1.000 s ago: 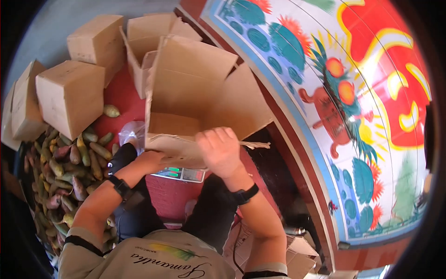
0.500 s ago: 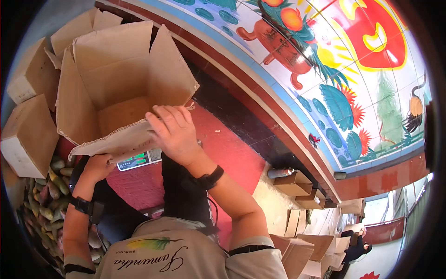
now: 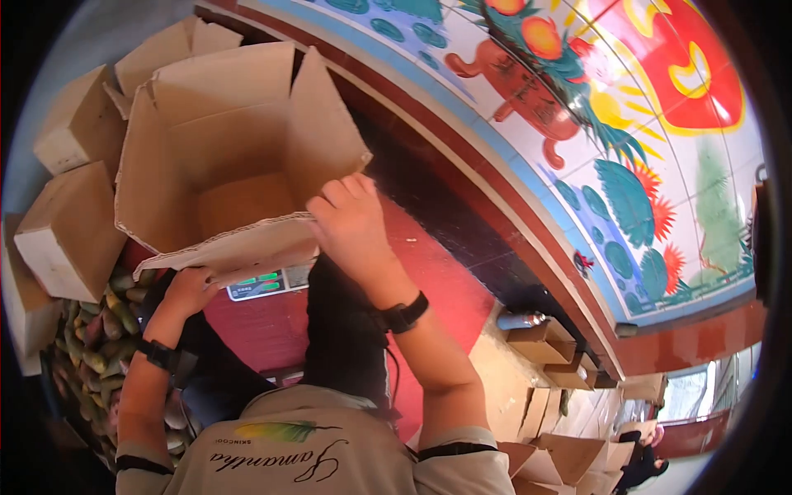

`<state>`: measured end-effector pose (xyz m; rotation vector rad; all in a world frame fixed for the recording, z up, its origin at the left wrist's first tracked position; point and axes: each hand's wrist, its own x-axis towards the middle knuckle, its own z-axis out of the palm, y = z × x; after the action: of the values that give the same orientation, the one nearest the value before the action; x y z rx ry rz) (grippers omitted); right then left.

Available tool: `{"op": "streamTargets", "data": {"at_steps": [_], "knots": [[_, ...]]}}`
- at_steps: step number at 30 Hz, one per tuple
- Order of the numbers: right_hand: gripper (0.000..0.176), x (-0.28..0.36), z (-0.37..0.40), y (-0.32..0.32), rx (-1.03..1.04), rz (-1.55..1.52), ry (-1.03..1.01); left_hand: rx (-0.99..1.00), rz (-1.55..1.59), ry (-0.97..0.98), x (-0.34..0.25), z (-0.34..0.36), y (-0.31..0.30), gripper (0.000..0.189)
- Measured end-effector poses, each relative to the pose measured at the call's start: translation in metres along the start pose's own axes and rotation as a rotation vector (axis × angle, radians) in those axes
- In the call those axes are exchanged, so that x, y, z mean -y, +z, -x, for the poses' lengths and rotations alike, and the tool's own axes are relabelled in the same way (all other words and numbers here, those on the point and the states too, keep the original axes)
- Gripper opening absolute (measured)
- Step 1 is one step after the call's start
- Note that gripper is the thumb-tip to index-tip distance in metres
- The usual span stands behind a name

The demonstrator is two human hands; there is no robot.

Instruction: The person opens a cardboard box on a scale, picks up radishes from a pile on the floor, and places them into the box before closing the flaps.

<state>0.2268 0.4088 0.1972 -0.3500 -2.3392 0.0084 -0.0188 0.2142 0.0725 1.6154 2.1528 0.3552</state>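
Note:
An open cardboard box [image 3: 239, 206] stands before me with its flaps raised and its bare inside showing. My right hand [image 3: 351, 219] is closed at the right end of the near flap [image 3: 239, 247], fingers curled over the edge. Lower down on the left, my left hand [image 3: 190, 290] pinches the same flap's outer side near its left end. Part of the left fingers is hidden by the flap. Below the flap, a scale display panel [image 3: 266, 285] with green readouts is partly covered.
Several cardboard boxes [image 3: 70, 239] stand at the left, above a heap of elongated green-brown produce [image 3: 95, 346]. More boxes [image 3: 540, 340] and a bottle [image 3: 521, 320] lie along the tiled wall at right. A person in dark clothing [image 3: 639, 466] is at the far right.
My right hand has gone from loosely spread over the near flap to closed at its right end. The left hand stays at the flap. The whole view has shifted slightly.

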Motion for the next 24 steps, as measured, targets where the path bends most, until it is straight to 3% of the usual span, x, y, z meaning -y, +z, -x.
{"op": "streamTargets", "data": {"at_steps": [3,13,16,24], "knots": [[0.011,-0.003,0.002,0.002,-0.067,0.013,-0.070,-0.006,-0.021,-0.016,-0.001,-0.002,0.001,0.028],[0.009,-0.012,-0.002,0.002,-0.078,0.024,-0.131,-0.103,-0.062,0.012,0.000,-0.015,0.014,0.036],[0.011,-0.011,-0.003,-0.002,-0.049,0.035,-0.128,-0.004,-0.179,0.036,0.004,-0.020,0.020,0.039],[0.026,-0.010,0.012,-0.006,0.007,0.112,-0.044,0.003,-0.197,0.031,0.005,-0.022,0.029,0.040]]}}
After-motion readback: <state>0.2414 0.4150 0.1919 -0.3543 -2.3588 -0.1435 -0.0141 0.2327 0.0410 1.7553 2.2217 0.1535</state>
